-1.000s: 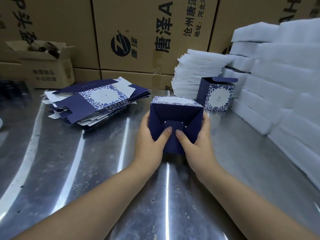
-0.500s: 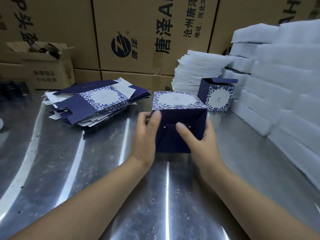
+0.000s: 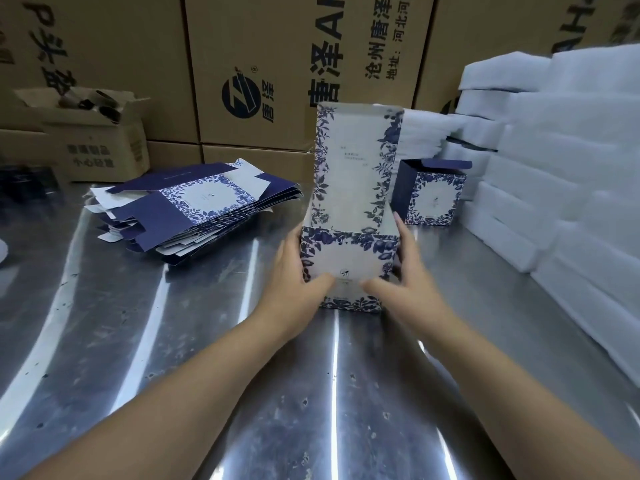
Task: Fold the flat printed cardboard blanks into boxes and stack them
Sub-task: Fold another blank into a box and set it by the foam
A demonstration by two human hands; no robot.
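Both the left hand (image 3: 294, 268) and right hand (image 3: 407, 284) clasp the box (image 3: 349, 265) by its sides, upright on the metal table (image 3: 166, 341), lid flap (image 3: 356, 168) standing open. Its bottom looks formed; next it needs a steady carry to sit beside the finished box (image 3: 433, 199), also open-topped.

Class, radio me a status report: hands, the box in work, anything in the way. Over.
Left hand and right hand grip the box by its sides. Box upright on table, lid flap up. Nothing blocking; finished box behind-right.
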